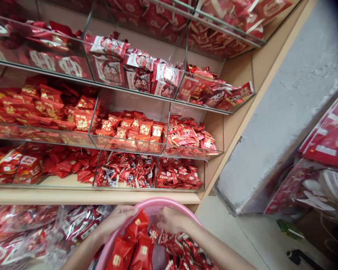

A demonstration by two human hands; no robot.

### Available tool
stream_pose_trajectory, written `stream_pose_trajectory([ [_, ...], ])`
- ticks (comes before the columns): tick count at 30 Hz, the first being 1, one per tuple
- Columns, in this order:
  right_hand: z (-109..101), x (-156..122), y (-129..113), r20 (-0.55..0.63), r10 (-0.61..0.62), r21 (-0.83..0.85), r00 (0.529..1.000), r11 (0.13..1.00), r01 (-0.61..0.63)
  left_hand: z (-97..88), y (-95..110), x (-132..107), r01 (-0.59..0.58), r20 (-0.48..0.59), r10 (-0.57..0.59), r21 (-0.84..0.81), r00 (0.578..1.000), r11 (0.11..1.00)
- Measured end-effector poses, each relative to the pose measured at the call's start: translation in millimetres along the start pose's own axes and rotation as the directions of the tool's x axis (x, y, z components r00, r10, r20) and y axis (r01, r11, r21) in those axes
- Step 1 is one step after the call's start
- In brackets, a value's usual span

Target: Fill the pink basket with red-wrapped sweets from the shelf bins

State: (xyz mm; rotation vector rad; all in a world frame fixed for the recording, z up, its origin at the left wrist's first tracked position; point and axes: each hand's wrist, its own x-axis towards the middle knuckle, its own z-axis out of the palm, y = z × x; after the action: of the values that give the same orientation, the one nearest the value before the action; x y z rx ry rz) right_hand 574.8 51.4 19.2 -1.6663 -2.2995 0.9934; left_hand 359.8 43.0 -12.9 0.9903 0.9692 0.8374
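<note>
A pink plastic mesh basket (169, 202) is at the bottom of the view, holding red candy packets. Its left side has large shiny red packets with gold print (143, 250); its right side has small red packets with black and white print (183, 249). My left hand (119, 219) is closed on the basket's upper left rim, its fingertips partly hidden. Inside the basket, near the far wall, is my right hand (171, 220), above the small packets. Motion smears its fingers, so whether they hold anything does not show.
Ahead rises a wooden shelf (101, 195) with clear-walled compartments of red wrapped sweets (126, 170). Bags of packets (79, 221) lie below it at left. A grey wall (276, 123) and tiled floor (231, 240) are to the right, with a white fan (334, 185) beyond.
</note>
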Motion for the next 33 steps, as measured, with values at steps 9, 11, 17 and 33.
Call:
stream_pose_trajectory([
  [9, -192, -51, -93, -0.535, -0.322, -0.133, 0.781, 0.945, 0.299, 3.3, 4, 1, 0.0, 0.017, -0.001, 0.032, 1.0, 1.0],
  [11, -215, -40, -100, -0.753, -0.247, -0.174, 0.61, 0.969, 0.178, 3.8, 4, 1, 0.002, -0.005, -0.001, 0.049, 1.0, 0.999],
  [17, -230, 10, -100, -0.827, 0.071, 0.134, 0.558, 0.988, 0.073, 4.3, 5, -1, 0.0, -0.021, 0.001, 0.059, 1.0, 0.998],
  [33, -193, -36, -81, -0.655, -0.058, 0.477, 0.754, 0.741, 0.472, 1.9, 5, -1, -0.003, 0.021, 0.002, 0.057, 1.0, 0.998],
])
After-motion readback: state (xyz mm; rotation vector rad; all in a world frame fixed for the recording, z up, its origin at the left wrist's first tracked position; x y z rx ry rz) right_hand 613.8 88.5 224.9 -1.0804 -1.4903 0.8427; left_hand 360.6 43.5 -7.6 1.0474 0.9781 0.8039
